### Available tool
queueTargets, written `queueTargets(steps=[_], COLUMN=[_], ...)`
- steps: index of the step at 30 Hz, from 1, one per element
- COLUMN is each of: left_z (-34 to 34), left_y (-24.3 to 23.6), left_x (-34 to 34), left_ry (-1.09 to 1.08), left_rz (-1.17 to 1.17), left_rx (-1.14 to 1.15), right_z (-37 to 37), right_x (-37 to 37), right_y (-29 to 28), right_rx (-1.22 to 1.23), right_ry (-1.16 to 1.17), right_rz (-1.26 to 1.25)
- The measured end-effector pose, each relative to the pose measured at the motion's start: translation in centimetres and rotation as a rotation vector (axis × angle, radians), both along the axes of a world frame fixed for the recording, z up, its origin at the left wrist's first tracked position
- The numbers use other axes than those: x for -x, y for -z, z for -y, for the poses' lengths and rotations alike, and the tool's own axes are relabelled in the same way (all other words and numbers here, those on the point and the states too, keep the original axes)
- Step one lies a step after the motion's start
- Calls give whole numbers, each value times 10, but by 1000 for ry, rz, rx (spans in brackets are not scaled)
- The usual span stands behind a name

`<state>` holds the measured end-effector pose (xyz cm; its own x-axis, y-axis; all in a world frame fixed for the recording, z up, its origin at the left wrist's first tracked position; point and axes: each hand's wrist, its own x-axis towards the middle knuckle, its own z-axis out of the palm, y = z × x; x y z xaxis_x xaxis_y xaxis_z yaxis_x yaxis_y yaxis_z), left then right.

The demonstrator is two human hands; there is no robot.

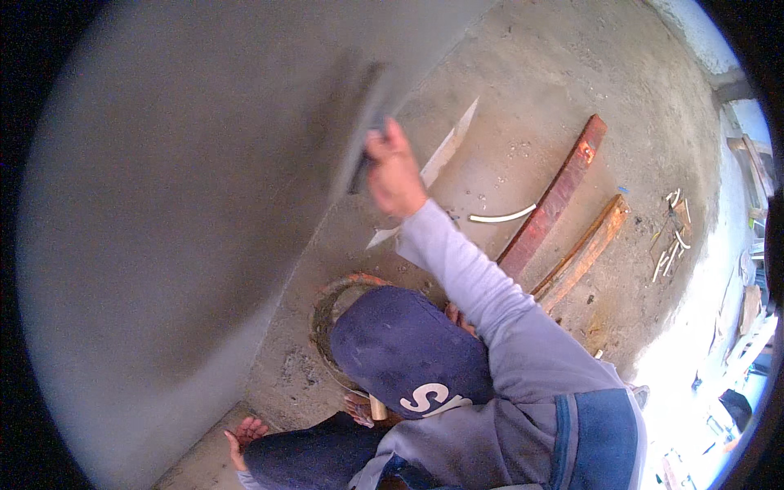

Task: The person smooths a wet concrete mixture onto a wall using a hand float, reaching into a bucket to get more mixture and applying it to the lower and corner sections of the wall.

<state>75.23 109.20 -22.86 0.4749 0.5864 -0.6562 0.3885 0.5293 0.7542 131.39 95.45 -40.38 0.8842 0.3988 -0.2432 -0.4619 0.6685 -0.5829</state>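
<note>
My right hand (pixel 394 175) is stretched out to the wall, its fingers closed round the dark handle of a plastering trowel (pixel 366 122). The blade is seen nearly edge-on against the grey wall (pixel 180 180) and is smeared by motion. Low at the left, my left hand (pixel 247 430) is held beside my dark-trousered knee, fingers apart, with nothing in it. My other navy knee (pixel 408 351) partly covers a round bucket (pixel 322 314) with grey residue on its inside. A pale wooden handle (pixel 377 407) pokes out below that knee; its tool is hidden.
Right of my arm, a reddish-brown beam (pixel 563 184) and a split wooden plank (pixel 584 249) lie on the rough concrete floor (pixel 653 106). A white tube piece (pixel 502 217) touches the beam. Several white offcuts (pixel 674 253) lie farther right, near a glaringly bright area.
</note>
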Motion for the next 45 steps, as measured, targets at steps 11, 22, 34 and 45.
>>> queueTargets(steps=[11,22,34,45], left_z=[30,41,-3,21], left_y=[-22,-29,4,-19], left_x=[18,32,-14,9], left_ry=[-201,-185,-83,-195], left_rz=[-121,-93,-175,-147], left_rx=[-27,-25,37,48], right_z=[2,-15,6,0], right_x=[-102,-104,4,-112], right_y=[177,122,-10,178], right_rx=[173,77,299,214], right_ry=[96,154,151,151], right_rz=[-230,-130,403,-247])
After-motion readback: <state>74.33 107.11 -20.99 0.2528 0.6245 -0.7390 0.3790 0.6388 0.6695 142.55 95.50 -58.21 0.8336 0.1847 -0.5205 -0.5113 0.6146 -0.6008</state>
